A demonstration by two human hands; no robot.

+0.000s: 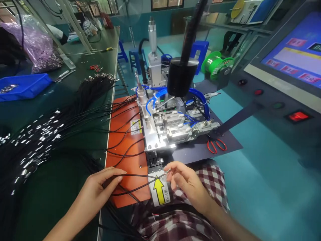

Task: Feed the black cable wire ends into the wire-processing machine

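My left hand [104, 185] pinches a thin black cable [136, 175] between thumb and forefinger, above the orange plate [127, 134]. The fingers of my right hand [185, 184] are curled together around the stripped end of a cable, over the white label with a yellow arrow [158, 189]. A second black strand crosses just below the first. Straight ahead stands a metal machine [163, 127] with blue air tubes. Several black cables run from its left edge across the plate to a large cable bundle [92, 92] on the dark table.
A blue tray [25, 87] with small metal parts and a pink plastic bag [40, 43] lie on the left table. Red-handled scissors [217, 146] rest right of the machine. A black cylinder [182, 77] hangs above it. At right stands a control panel with a screen [298, 57].
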